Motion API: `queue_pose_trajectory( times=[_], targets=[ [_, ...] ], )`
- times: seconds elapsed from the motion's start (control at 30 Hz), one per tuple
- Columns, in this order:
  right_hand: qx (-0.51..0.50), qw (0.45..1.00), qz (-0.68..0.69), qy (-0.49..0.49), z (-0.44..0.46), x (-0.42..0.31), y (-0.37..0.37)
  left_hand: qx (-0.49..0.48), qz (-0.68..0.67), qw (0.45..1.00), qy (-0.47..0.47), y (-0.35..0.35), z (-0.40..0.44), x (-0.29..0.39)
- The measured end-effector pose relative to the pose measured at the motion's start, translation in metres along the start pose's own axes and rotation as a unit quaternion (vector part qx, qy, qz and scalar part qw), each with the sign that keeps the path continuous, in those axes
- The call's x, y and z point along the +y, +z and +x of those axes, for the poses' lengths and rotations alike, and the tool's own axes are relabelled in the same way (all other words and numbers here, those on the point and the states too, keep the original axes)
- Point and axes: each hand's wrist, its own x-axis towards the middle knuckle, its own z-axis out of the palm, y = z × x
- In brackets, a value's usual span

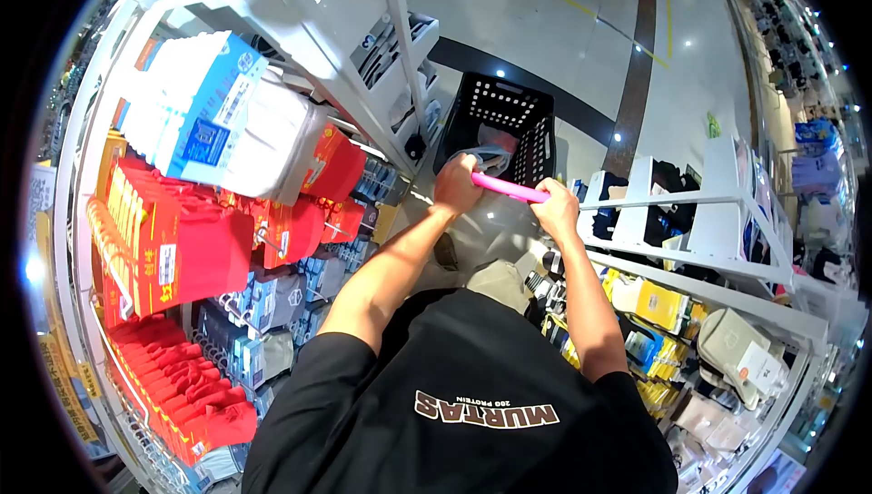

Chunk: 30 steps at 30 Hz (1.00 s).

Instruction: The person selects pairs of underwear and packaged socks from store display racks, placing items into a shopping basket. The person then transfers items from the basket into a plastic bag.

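A pink handle (pixel 507 188) stretches across in front of me. My left hand (pixel 455 185) is closed around its left end, and my right hand (pixel 556 210) grips the right end. Just beyond it, a black plastic shopping basket (pixel 513 94) with square holes stands on the floor. Inside the basket lie a few things in what looks like clear plastic wrapping (pixel 493 149); their kind I cannot make out. Whether the handle joins the basket is not plain from here.
On my left, a white rack (pixel 350 67) carries red packaged garments (pixel 186 249) and blue-and-white packs (pixel 204 113). Close by on the right, another rack (pixel 699 194) holds dark socks, yellow packs (pixel 658 303) and beige items (pixel 740 358). A tiled aisle (pixel 518 4) runs ahead.
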Motion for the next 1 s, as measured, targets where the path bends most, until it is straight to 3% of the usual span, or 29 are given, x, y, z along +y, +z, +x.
queue_pose_trajectory(
  times=[0.17,0.33,0.47,0.5,0.53,0.63,0.67,0.77,0.87,1.0],
  targets=[
    [-0.005,1.0,0.001,0.008,0.04,0.004,0.001,0.034,-0.04,0.998,0.046,0.005,0.042,-0.007],
    [-0.025,0.999,0.028,0.025,0.075,0.001,-0.005,0.0,-0.021,1.0,0.019,0.005,0.078,-0.005],
    [-0.127,0.989,0.061,0.037,0.107,-0.001,-0.026,-0.024,-0.002,1.0,-0.001,0.014,0.11,-0.011],
    [-0.249,0.957,0.121,0.086,0.121,0.005,-0.037,-0.023,-0.004,1.0,-0.004,0.015,0.115,-0.011],
    [-0.308,0.916,0.247,0.066,0.134,0.018,-0.042,-0.021,-0.007,1.0,-0.005,0.018,0.124,-0.011],
    [-0.375,0.789,0.48,0.081,0.184,0.057,-0.047,-0.029,-0.026,0.999,-0.016,0.023,0.142,-0.011],
    [-0.362,0.778,0.49,0.152,0.203,0.076,-0.034,-0.034,-0.026,0.999,-0.01,0.023,0.148,-0.012],
    [-0.32,0.79,0.456,0.256,0.263,0.134,0.028,-0.044,-0.02,0.999,-0.015,0.027,0.158,-0.013],
    [-0.338,0.801,0.331,0.367,0.305,0.198,0.111,-0.048,-0.019,0.999,0.001,0.029,0.166,-0.014],
    [-0.343,0.849,0.147,0.373,0.334,0.254,0.21,-0.054,-0.026,0.998,-0.013,0.026,0.176,-0.004]
  ],
)
